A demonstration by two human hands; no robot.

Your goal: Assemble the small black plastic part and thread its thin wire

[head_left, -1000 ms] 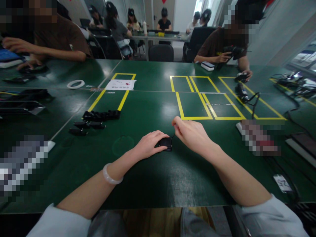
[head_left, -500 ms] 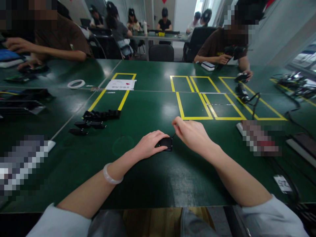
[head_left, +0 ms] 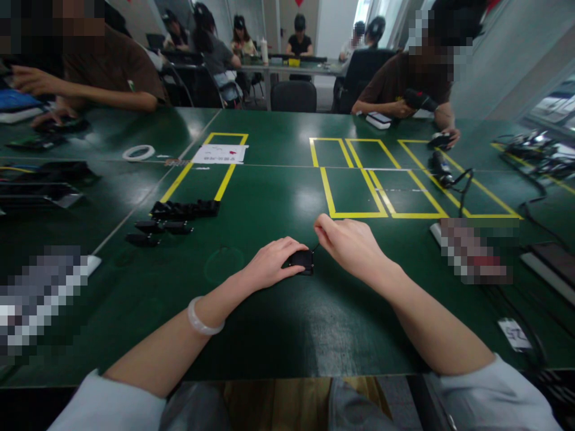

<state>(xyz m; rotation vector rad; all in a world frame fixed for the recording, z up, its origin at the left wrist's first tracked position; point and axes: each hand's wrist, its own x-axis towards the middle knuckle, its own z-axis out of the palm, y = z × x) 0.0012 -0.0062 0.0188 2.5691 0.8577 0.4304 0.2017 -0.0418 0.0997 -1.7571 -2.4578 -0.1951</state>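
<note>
A small black rectangular part [head_left: 302, 260] with shiny metal dots at its edges lies on the green table in front of me. My left hand [head_left: 271, 262] grips it from the left, thumb along the near edge and fingers over the far edge. To the right, my right hand [head_left: 353, 242] is closed in a pinch on a thin dark rod [head_left: 316, 246]. The rod slants down to the part's far right corner, and its upper end is hidden in my fingers, so I cannot tell its exact kind.
Several similar black parts [head_left: 164, 227] lie left, near a row of black pieces [head_left: 185, 208]. Yellow tape outlines [head_left: 357, 214] mark the table [head_left: 269, 335]. A white tape roll [head_left: 138, 153], a corded device [head_left: 442, 167] and a blurred-out white-edged object [head_left: 471, 251] lie around. Co-workers sit opposite.
My hands, the black part and the rod hold almost the same place. Across the table on the right, a co-worker's hand has shifted slightly and the dark object in it has turned.
</note>
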